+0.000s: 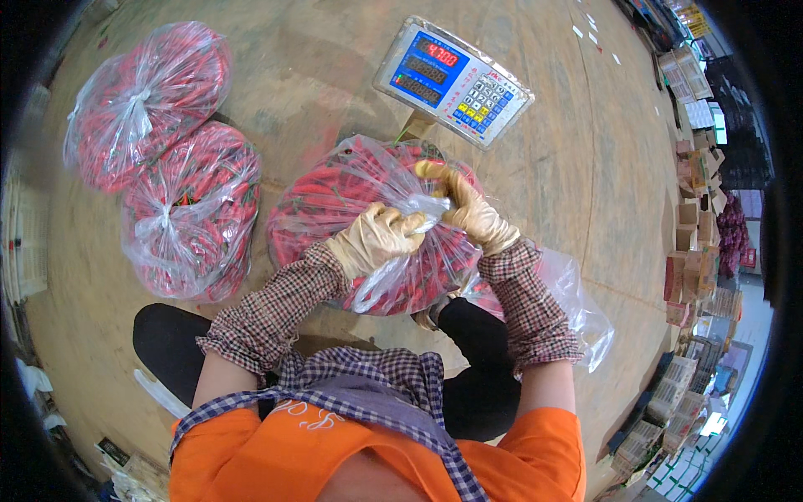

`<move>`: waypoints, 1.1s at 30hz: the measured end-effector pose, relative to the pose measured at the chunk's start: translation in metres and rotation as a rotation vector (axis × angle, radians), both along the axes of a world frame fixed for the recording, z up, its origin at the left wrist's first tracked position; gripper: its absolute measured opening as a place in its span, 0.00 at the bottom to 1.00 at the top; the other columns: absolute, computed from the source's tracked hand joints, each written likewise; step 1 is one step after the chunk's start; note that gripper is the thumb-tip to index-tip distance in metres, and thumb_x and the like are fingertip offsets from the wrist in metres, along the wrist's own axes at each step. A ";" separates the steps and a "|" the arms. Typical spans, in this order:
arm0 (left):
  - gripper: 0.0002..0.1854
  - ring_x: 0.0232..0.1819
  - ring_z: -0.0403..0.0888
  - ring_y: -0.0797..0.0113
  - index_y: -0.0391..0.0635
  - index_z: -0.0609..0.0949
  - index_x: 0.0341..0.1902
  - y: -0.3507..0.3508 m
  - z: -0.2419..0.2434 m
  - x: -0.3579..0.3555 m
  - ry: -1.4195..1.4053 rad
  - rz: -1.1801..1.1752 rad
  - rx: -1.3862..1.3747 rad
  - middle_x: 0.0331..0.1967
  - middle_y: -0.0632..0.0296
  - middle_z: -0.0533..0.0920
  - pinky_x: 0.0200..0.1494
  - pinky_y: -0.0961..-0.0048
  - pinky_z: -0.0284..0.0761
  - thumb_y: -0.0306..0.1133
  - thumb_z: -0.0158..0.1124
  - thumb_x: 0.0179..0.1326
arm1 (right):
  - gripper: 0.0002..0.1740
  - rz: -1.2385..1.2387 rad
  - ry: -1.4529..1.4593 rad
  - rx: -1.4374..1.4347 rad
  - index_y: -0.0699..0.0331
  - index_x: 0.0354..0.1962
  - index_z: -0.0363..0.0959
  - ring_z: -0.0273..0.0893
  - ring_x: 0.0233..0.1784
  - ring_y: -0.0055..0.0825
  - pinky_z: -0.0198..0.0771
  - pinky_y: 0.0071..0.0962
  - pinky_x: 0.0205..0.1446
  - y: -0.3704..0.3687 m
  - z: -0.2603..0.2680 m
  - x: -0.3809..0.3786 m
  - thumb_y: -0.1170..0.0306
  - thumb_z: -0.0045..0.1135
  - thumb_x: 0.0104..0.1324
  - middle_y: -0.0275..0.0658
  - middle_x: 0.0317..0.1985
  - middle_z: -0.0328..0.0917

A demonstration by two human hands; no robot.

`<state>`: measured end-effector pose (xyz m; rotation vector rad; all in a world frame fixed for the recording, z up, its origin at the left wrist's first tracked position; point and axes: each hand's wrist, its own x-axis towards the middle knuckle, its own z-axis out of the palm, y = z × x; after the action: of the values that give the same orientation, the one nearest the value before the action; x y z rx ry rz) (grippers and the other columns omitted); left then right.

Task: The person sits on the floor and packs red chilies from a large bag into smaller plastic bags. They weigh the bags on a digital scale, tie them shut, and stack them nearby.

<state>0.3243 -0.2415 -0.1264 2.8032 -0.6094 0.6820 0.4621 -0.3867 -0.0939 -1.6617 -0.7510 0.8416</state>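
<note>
A clear plastic bag of red chili peppers (320,194) lies before me, its neck gathered and twisted at the top. My left hand (382,238), in a pale glove, grips the gathered plastic from the left. On the other side of the neck, my right hand (470,207), also gloved, holds the plastic near its twisted part, with the index finger extended and bent. A digital scale's display panel (455,81) with lit red digits stands just beyond the bag. The scale's platform is hidden.
Two tied bags of red peppers, one (182,69) farther off and one (194,232) nearer, lie at the left, touching. Empty clear plastic (574,301) lies by my right forearm. Cardboard boxes (690,270) and crates (671,389) line the right side of the concrete floor (602,157).
</note>
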 end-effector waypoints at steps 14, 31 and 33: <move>0.05 0.30 0.70 0.72 0.50 0.72 0.26 -0.062 -0.037 -0.052 0.836 0.102 -1.814 0.26 0.70 0.72 0.37 0.72 0.66 0.34 0.58 0.49 | 0.13 -0.798 -0.332 -0.370 0.61 0.39 0.68 0.70 0.29 0.36 0.66 0.32 0.33 -0.002 -0.058 0.087 0.77 0.46 0.53 0.43 0.32 0.69; 0.18 0.16 0.66 0.70 0.45 0.74 0.21 0.029 -0.090 -0.106 0.690 0.174 -1.788 0.15 0.64 0.71 0.24 0.74 0.65 0.43 0.47 0.60 | 0.09 -0.221 -0.914 -1.031 0.61 0.34 0.69 0.73 0.43 0.44 0.68 0.40 0.44 -0.027 -0.042 0.082 0.71 0.44 0.55 0.48 0.37 0.74; 0.19 0.14 0.65 0.70 0.45 0.75 0.20 0.046 -0.084 -0.094 0.610 -0.053 -1.783 0.14 0.63 0.71 0.23 0.74 0.65 0.44 0.46 0.61 | 0.09 -0.269 -0.919 -1.019 0.61 0.33 0.70 0.72 0.44 0.43 0.67 0.39 0.45 -0.028 -0.001 0.077 0.71 0.44 0.55 0.48 0.38 0.74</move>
<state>0.2305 -0.1958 -0.2101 1.1374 0.1246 0.0902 0.5394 -0.4151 -0.0945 -3.0740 -0.6819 0.1794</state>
